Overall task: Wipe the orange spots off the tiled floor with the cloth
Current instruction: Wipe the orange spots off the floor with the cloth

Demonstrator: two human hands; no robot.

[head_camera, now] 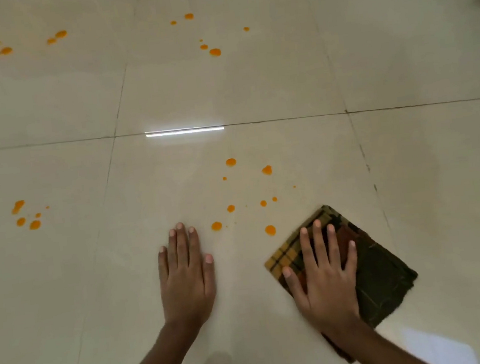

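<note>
Right hand (322,274) spread flat on cloth (384,279); left hand (185,277) spread flat on floor (65,291)

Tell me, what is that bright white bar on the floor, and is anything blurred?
Head view: the bar is glare, a lamp mirrored in the glossy cream tiled floor; the folded checked cloth looks slightly soft at its edges; grout lines bow from the wide lens.

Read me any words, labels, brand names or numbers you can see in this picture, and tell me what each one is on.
None: no text, label, number or sign shows anywhere.
The folded cloth under the right hand bears only a plaid pattern.
The tiled floor shows only orange spots, grout lines and a glare streak.
The left hand lies flat on bare tile.
</note>
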